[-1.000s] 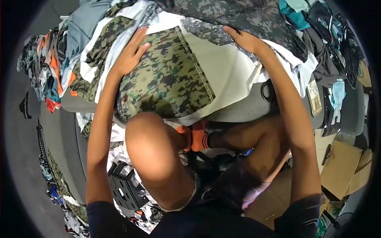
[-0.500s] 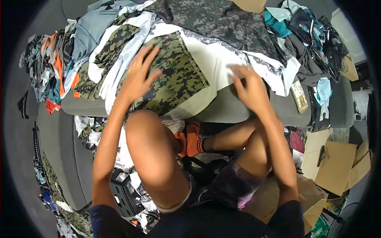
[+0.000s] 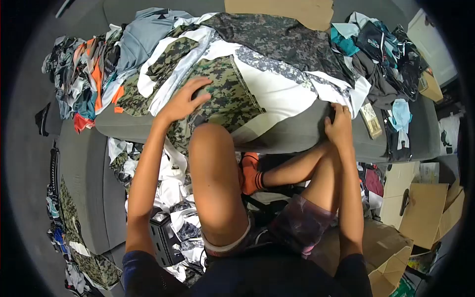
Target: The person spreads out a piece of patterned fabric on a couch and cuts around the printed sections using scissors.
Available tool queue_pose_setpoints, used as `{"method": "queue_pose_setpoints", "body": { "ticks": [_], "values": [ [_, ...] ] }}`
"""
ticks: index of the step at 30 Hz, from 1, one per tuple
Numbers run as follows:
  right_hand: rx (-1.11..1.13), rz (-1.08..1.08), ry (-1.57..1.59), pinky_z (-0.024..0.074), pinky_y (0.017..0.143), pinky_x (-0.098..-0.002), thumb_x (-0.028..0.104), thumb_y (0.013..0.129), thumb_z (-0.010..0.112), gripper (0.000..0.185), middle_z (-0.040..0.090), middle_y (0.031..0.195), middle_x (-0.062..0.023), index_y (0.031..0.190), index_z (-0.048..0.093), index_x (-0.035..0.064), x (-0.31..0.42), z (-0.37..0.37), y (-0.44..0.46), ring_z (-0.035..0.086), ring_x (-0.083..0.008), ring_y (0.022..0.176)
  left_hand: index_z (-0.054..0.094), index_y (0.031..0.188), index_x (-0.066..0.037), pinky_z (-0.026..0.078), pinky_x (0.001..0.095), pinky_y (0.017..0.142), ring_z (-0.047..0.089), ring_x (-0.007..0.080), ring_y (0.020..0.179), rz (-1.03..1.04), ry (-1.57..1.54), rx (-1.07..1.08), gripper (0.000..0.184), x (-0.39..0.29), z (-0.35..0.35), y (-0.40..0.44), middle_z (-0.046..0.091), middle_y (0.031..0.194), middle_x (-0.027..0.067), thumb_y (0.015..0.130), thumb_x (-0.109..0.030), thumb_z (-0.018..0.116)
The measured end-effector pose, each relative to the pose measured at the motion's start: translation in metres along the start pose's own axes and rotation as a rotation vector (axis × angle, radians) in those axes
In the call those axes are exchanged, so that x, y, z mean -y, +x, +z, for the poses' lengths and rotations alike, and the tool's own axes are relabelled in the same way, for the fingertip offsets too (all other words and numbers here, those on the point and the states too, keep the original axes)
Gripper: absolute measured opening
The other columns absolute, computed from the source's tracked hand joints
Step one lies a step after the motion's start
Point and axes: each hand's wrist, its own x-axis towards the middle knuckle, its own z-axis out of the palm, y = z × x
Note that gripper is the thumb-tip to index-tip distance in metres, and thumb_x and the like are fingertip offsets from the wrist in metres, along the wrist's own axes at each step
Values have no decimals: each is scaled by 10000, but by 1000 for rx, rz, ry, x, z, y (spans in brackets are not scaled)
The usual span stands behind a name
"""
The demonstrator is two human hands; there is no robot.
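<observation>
My left hand [image 3: 185, 102] lies open, fingers spread, on the green camouflage cloth [image 3: 222, 91], which drapes over the front edge of the grey sofa seat. My right hand [image 3: 340, 127] reaches the lower edge of a white cloth with a grey camouflage band [image 3: 324, 89]. Its fingertips touch that edge, and the thumb stands apart from them. Between my hands spreads a plain white cloth panel [image 3: 274, 94] joined to the green camouflage. Behind it lies a dark camouflage cloth [image 3: 277, 37].
Piled garments [image 3: 81, 74] sit at the left, and teal and black clothes [image 3: 381, 39] at the right. A banded stack of paper slips [image 3: 370, 120] lies by my right hand. Open cardboard boxes [image 3: 420, 208] stand at lower right. White cloth scraps [image 3: 173, 188] cover the floor.
My right hand has moved right and slightly down to the edge of the white cloth. My left hand still rests on the green camouflage. The view has shifted a little.
</observation>
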Motion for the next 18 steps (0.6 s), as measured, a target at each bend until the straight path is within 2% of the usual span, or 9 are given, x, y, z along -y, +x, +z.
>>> {"method": "queue_pose_setpoints", "body": {
  "ticks": [2,5,6,10,12,13,15,16,18],
  "values": [
    [29,11,-32,450,884,-410,70,780,601,340,566,1105,-185,1113,580,9,-8,-4,5,550,-370,973,519,1305,-51,345,375,1058,449,281,1244,91,42,42,406,-11,0,25,454,1376,116,975,-289,517],
    [106,28,-101,457,870,-410,79,777,603,301,593,1070,-179,1066,599,-2,-12,-10,15,564,-373,954,521,1296,-42,348,365,1055,449,283,1242,95,23,176,396,-16,-1,69,464,1364,120,989,-290,487],
    [103,16,-103,457,870,-410,79,777,603,301,593,1070,-179,1066,599,-2,-6,-14,20,564,-373,954,519,1295,-36,346,362,1057,449,281,1242,60,80,163,409,-11,-1,85,469,1359,121,997,-310,459],
    [-3,-188,127,457,878,-387,83,782,591,270,630,1044,-168,1032,619,-13,48,-29,29,583,-349,954,502,1308,-24,335,357,1066,443,282,1249,-64,194,164,467,23,-7,141,463,1370,129,1008,-365,395],
    [83,-301,391,454,896,-363,92,801,570,258,647,1089,-156,1031,637,-4,74,-10,47,597,-322,984,488,1321,-20,328,358,1072,436,285,1257,-124,198,172,493,45,-5,164,449,1387,132,1008,-385,376],
    [161,-328,448,454,901,-357,115,846,555,278,631,1175,-139,1094,637,22,88,-1,56,594,-306,1035,478,1330,-19,323,360,1076,430,287,1263,-156,184,168,506,59,-6,173,439,1398,134,1008,-393,370],
    [53,-443,435,434,928,-359,196,902,534,320,604,1242,-118,1174,610,47,95,43,76,576,-300,1085,463,1343,-16,317,363,1081,421,290,1272,-209,166,155,525,76,-10,186,424,1415,136,1007,-406,360],
    [53,-442,441,434,928,-359,196,902,534,320,604,1242,-118,1174,610,47,88,56,87,576,-300,1085,458,1348,-16,314,364,1083,418,291,1275,-228,161,150,531,83,-12,192,419,1421,136,1007,-410,356],
    [40,-450,284,400,974,-371,250,921,507,366,588,1270,-107,1227,576,62,75,77,103,546,-311,1130,446,1358,-15,307,369,1090,403,295,1290,-145,114,50,544,93,-14,198,400,1438,136,1006,-419,356]
  ]
}}
